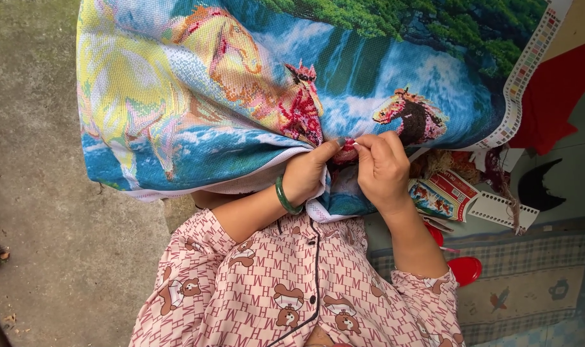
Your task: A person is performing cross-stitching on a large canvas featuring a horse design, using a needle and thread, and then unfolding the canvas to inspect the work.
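A large cross-stitch cloth [241,83] printed with horses, a waterfall and green trees is bunched over my lap. My left hand [308,170], with a green bangle [285,196] on the wrist, pinches a fold of the cloth near a dark red horse. My right hand [382,164] sits right beside it, fingertips pressed together on the same fold of cloth next to a brown horse head. A needle or thread between the fingers is too small to tell. My pink bear-print sleeves cover both forearms below.
Grey concrete floor [35,193] lies to the left. On the right are a folded pattern sheet [443,193], a perforated white thread card [498,209], tangled threads, red cloth [556,96], a red sandal [466,268] and a checked mat [530,283].
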